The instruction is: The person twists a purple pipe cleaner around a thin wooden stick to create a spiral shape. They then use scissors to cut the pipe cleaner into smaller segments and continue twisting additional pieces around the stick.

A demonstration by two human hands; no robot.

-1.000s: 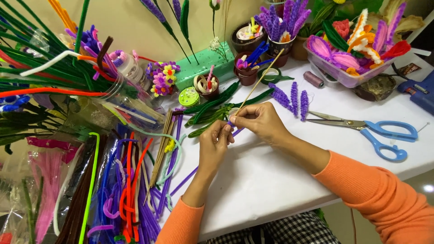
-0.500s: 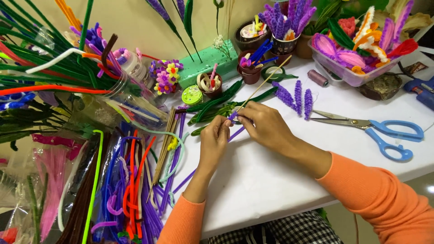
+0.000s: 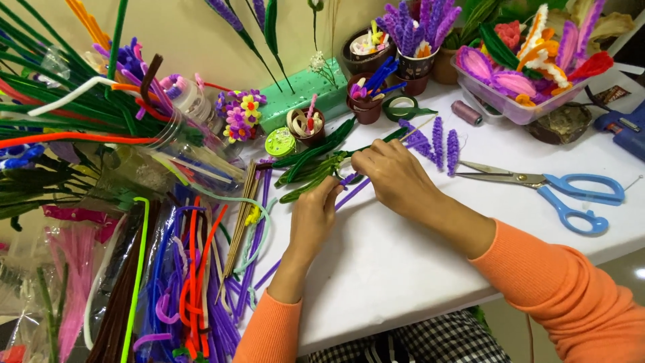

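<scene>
Pinching a purple pipe cleaner [image 3: 355, 190] between them, both hands meet over the white table [image 3: 416, 269] near its far edge. The left hand [image 3: 314, 216] comes up from below with its fingers curled, thumb and fingertips closed on the lower part of the purple stem. The right hand [image 3: 393, 176] lies over the upper part, knuckles up, fingers folded down around the stem; what its fingertips grip underneath is hidden. The purple stem runs on a slant from lower left to upper right, just above the tabletop, and passes beneath the right palm.

Just beyond the fingers lie several green pipe-cleaner leaves [image 3: 316, 161], touching or almost touching the hands. To the right of the right hand stand 3 short purple flower spikes [image 3: 438, 140], and further right lie blue-handled scissors [image 3: 557, 190], well apart from the hands. Behind sit a green foam block [image 3: 302, 91] with stems stuck in it, small brown pots [image 3: 366, 101] of craft bits and a clear plastic tub [image 3: 517, 107] of coloured petals. At the left a heap of loose pipe cleaners [image 3: 188, 282] in purple, orange, green and pink covers the table edge. Both sleeves [image 3: 557, 289] are orange
</scene>
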